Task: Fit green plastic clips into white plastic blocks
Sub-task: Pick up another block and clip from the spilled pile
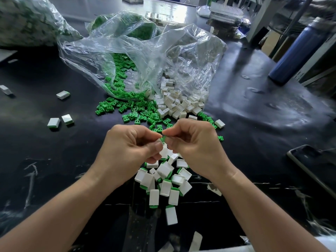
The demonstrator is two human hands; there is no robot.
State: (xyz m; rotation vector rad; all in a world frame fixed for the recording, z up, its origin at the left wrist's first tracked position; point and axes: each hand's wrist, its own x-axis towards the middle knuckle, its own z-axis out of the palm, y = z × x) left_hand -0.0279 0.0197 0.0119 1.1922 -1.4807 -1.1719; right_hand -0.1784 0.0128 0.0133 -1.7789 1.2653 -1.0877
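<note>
My left hand [131, 144] pinches a white plastic block [164, 151] between thumb and fingers at the frame's middle. My right hand [192, 142] pinches a small green clip [164, 138] right at the block's top end. Below my hands lies a pile of white blocks with green clips in them [166, 182]. Loose green clips [138, 110] and loose white blocks [178, 104] spill from clear plastic bags [145, 57] further back on the dark table [54, 160].
A few fitted blocks [61, 120] lie scattered at the left. A blue bottle [298, 55] stands at the right, a phone [316, 164] lies near the right edge. A bag of green parts [27, 20] sits at the far left back.
</note>
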